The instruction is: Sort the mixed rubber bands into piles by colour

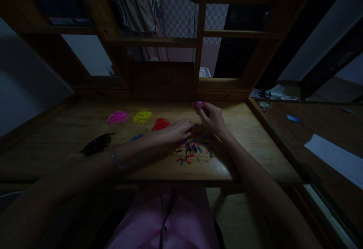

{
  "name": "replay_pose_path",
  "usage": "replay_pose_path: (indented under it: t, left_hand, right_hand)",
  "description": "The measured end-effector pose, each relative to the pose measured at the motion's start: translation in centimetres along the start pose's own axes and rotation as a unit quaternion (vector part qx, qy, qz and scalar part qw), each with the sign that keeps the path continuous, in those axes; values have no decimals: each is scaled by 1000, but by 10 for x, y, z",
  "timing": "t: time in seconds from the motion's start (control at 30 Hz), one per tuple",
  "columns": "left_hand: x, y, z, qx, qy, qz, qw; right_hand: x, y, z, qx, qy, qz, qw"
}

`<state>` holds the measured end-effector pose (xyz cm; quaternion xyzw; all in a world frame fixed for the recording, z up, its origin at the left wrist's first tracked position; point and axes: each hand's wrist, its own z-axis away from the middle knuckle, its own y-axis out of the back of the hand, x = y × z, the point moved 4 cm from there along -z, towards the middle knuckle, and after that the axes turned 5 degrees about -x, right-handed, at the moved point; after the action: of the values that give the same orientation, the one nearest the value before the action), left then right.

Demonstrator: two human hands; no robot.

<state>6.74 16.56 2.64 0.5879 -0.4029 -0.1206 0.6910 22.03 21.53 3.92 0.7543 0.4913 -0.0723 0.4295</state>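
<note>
A mixed heap of small coloured elastic bands [195,149] lies on the wooden desk [249,154]. My left hand [177,130] rests at the heap's far left edge, fingers curled down on the bands; what it grips is hidden. My right hand [212,117] is raised just above the heap, pinching a small pink-purple band [197,104] at its fingertips. Sorted piles lie to the left: pink [117,117], yellow [142,116], red [160,124], black [96,144], and a few blue bands [136,137] beside my left forearm.
A wooden shelf unit [163,81] rises at the back of the desk. A second table on the right carries white paper [337,158], a blue item [292,118] and small clutter [272,94]. The room is dim.
</note>
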Motion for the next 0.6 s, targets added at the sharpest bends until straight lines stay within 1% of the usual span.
replay_pose_path:
  t: [0.13, 0.23, 0.4, 0.47, 0.6]
  left_hand:
    - [-6, -7, -4, -10, -10, -16, 1000]
    - [-12, -9, -5, -5, -5, -30, 1000]
    - [-14, -1, -3, 23, -18, -9, 1000]
    - [-14, 1, -3, 24, -33, -2, 999]
    - [-12, -4, -8, -14, -90, 5, 996]
  right_hand:
    - [0, 0, 0, 2, -6, 3, 1000]
    - [1, 0, 0, 1, -6, 5, 1000]
    - [1, 0, 0, -1, -1, 4, 1000]
    - [2, -1, 0, -2, -5, 5, 1000]
    - [2, 0, 0, -1, -2, 7, 1000]
